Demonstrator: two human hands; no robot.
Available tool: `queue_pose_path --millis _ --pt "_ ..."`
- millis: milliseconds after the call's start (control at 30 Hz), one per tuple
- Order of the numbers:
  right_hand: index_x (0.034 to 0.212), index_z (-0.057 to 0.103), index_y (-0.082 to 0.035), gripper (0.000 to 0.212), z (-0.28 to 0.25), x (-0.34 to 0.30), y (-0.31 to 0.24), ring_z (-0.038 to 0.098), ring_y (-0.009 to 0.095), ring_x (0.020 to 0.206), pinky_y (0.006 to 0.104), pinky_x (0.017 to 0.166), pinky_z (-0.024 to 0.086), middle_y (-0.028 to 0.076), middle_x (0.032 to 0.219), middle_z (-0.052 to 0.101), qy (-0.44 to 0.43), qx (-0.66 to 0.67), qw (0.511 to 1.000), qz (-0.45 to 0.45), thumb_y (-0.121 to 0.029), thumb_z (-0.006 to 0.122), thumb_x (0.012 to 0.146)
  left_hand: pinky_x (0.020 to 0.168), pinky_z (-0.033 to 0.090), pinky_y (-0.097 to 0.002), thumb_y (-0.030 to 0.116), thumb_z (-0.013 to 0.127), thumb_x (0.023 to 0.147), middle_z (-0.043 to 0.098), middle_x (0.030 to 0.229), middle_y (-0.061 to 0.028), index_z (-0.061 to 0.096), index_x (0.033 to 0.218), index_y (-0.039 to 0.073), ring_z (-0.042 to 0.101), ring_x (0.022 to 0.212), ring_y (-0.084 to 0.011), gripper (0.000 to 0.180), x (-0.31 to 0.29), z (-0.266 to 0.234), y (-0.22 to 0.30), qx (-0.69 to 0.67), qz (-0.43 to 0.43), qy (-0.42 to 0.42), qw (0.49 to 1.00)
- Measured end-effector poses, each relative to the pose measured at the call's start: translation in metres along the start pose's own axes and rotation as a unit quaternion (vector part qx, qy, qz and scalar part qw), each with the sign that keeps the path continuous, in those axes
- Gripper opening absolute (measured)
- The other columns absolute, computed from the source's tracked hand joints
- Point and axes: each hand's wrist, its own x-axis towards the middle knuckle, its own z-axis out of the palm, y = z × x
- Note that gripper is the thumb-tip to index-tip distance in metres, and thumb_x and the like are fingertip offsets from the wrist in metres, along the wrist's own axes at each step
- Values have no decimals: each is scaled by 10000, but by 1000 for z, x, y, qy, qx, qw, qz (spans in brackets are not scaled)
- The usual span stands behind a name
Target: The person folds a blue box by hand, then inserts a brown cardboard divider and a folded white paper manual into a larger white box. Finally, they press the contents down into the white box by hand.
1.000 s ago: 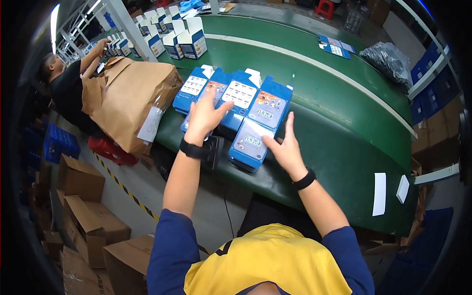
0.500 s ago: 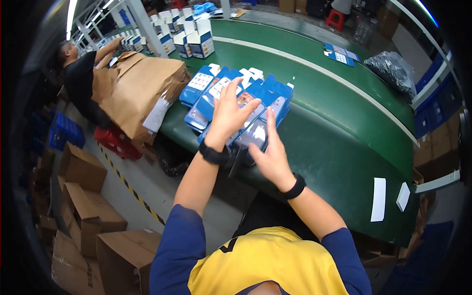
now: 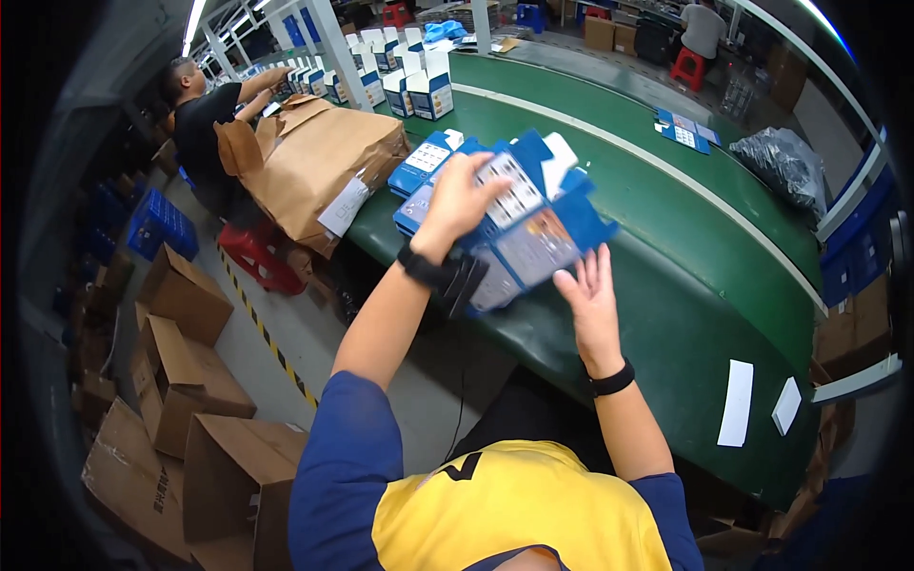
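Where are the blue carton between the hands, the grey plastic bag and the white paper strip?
Blue carton [image 3: 540,247]: head view, printed panel nearest the right hand [image 3: 596,309].
Grey plastic bag [image 3: 781,164]: head view, middle of its crumpled surface.
White paper strip [image 3: 734,403]: head view, its middle.

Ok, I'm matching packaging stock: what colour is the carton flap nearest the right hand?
The carton flap is blue, best seen in the head view.

Cartons [image 3: 421,169] lie right of the paper bag [image 3: 333,143].
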Motion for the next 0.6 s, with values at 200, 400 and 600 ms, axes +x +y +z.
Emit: queue_pose_path --millis 200,400,600 --pt "1106 604 0 244 -62 -52 -36 620 147 889 265 788 480 72 1022 660 61 -119 988 -74 -56 604 869 854 415 -386 329 689 800 552 1082 -175 499 1224 -8 527 955 -336 574 -76 70 56 40 186 74 979" --pt "1098 635 -3 340 -93 -90 -79 627 331 1029 371 892 485 191 1081 649 -41 -368 863 -343 73 632 767 1027 286 -308 475 699 774 451 1282 -104 348 1335 36 392 1212 -175 794 -95 145 73 -394 96 -102 909" --pt "1221 562 -7 473 -130 -105 -68 579 292 1106 345 940 442 174 1231 577 17 -309 908 -282 -27 703 770 1018 316 -323 317 706 796 496 1245 -109 450 1238 35 456 1187 -217 584 -89 179 81 -354 41 -190 915"
